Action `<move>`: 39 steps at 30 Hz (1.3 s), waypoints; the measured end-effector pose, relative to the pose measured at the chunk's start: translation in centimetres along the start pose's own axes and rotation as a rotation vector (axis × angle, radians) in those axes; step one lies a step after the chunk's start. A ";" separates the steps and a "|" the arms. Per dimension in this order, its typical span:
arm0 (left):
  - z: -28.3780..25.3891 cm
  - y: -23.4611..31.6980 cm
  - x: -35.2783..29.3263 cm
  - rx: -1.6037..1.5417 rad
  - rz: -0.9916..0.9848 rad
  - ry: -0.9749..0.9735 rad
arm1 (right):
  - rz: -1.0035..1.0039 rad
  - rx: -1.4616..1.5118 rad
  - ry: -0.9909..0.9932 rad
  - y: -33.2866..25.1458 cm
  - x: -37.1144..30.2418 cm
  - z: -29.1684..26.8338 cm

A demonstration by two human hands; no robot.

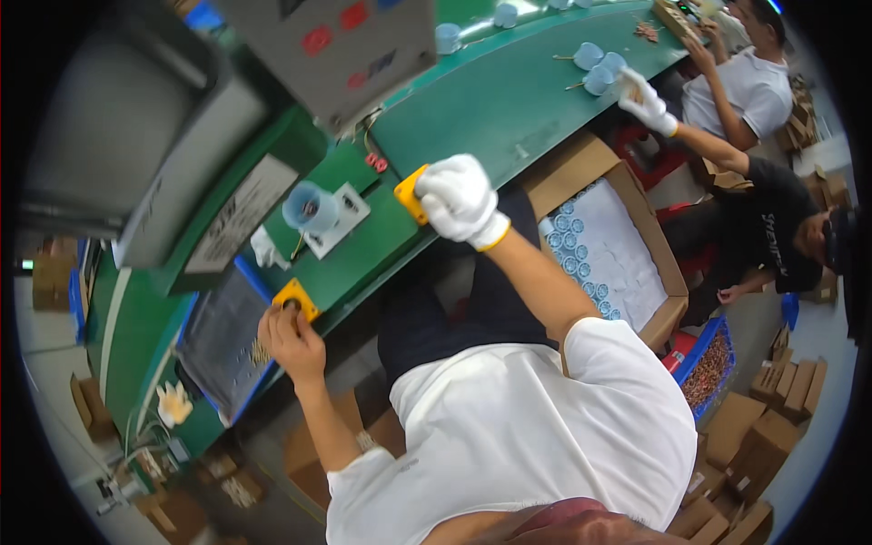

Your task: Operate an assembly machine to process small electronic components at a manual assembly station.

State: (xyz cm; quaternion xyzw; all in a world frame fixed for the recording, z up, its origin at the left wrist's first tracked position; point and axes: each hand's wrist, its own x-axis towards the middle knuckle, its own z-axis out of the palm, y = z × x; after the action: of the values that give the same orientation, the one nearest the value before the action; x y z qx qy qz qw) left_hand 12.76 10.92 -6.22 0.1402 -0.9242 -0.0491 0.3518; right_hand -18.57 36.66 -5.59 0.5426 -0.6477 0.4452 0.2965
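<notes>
My bare left hand (292, 343) reaches to a yellow push-button box (296, 296) at the bench's front edge. Its fingertips rest by the black button, fingers loosely stretched. My right hand (457, 202), in a white glove with a yellow cuff, is closed in a fist against a second yellow box (411, 194); the fist hides that box's right part. Between and beyond the hands, a light blue cup-shaped part (311, 209) sits over a pale metal plate (349, 216), under the green machine head (241, 204).
A blue-rimmed tray (218, 341) with small brass-coloured pieces lies left. At right stands a cardboard box (670, 272) holding rows of blue parts. More blue cups (595, 77) lie along the green bench (472, 109). Two co-workers sit at right, one reaching in with a gloved hand (647, 102).
</notes>
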 end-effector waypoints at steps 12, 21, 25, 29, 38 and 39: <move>1.8 2.7 6.3 -0.424 -0.328 0.173 | 0.704 0.457 0.127 0.6 -1.7 0.8; 2.7 2.8 6.6 -0.447 -0.484 0.015 | 0.643 0.442 0.098 0.1 -1.2 1.0; 3.0 3.5 7.7 -0.428 -0.384 -0.012 | 0.674 0.483 0.152 0.8 -1.9 0.6; 2.5 3.3 6.8 -0.440 -0.423 -0.002 | 0.645 0.514 0.080 0.9 -2.4 0.8; 1.8 2.6 7.5 -0.448 -0.399 0.090 | 0.576 0.392 0.131 0.2 -1.7 1.0; 1.4 2.9 8.3 -0.499 -0.346 0.115 | 0.367 0.256 0.133 0.4 -1.3 1.0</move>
State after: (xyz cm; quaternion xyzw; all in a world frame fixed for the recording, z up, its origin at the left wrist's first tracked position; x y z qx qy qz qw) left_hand 5.24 11.19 -1.42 0.2076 -0.8246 -0.3256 0.4135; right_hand -18.59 36.35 -7.24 0.4186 -0.6527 0.6049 0.1813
